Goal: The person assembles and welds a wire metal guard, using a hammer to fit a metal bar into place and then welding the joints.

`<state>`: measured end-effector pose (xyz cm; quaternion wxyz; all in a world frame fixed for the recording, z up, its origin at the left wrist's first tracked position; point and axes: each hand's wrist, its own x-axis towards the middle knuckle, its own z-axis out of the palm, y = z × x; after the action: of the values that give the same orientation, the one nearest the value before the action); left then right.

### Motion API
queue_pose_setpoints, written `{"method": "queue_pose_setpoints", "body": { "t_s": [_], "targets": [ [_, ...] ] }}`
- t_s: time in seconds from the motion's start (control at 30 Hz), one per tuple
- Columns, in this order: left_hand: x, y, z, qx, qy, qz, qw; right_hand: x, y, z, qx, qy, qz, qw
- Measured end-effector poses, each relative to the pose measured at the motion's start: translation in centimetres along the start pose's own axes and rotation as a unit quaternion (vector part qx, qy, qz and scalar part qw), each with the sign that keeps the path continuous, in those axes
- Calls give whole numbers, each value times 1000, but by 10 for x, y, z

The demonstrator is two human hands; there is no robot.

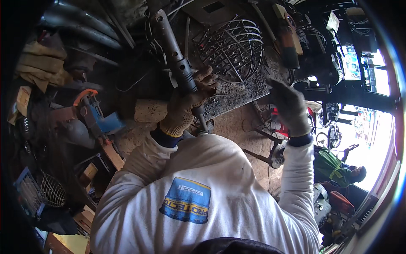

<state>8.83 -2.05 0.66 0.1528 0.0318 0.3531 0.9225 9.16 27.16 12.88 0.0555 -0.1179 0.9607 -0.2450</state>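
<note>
My left hand (186,103), in a dotted knit work glove, is closed round a long metal shaft (169,40). This shaft is dark grey, with several round holes along its thick upper part and a thinner rod at the end towards my body. It slants up and to the left over the workbench (237,99). My right hand (291,106), in a greyish glove, is raised to the right over the bench edge, fingers stretched towards the far left and nothing visible in them. Beyond my left fingers lies a round rack of bent metal rods (237,51) on the bench.
At the left stand an orange and blue metal tool (99,114) and tan cloth (40,63). Large metal pipes (80,25) lie at the far left. A wire basket (53,190) sits lower left. To the right a person in a green jacket (332,167) is near the bright opening.
</note>
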Motion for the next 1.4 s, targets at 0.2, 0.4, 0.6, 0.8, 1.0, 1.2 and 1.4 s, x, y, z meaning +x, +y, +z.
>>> {"method": "queue_pose_setpoints", "body": {
  "t_s": [0.2,0.4,0.6,0.8,1.0,1.2,1.4],
  "targets": [
    [-25,-10,-13,-59,-16,1,998,-18,-41,103,226,27,-18,974],
    [-50,17,4,-132,32,79,988,6,-94,102,96,-126,-110,981],
    [-79,27,-25,-154,80,101,980,57,-95,113,38,36,-68,996],
    [-92,40,-39,-128,87,118,981,128,-110,148,-207,-52,-62,975],
    [-101,43,-53,-65,119,136,981,122,-96,164,-210,17,-137,968],
    [-112,48,-60,-76,95,139,983,75,-117,115,102,178,-76,976],
    [-98,50,-50,19,82,203,976,17,-38,65,638,392,-126,651]
  ]
}}
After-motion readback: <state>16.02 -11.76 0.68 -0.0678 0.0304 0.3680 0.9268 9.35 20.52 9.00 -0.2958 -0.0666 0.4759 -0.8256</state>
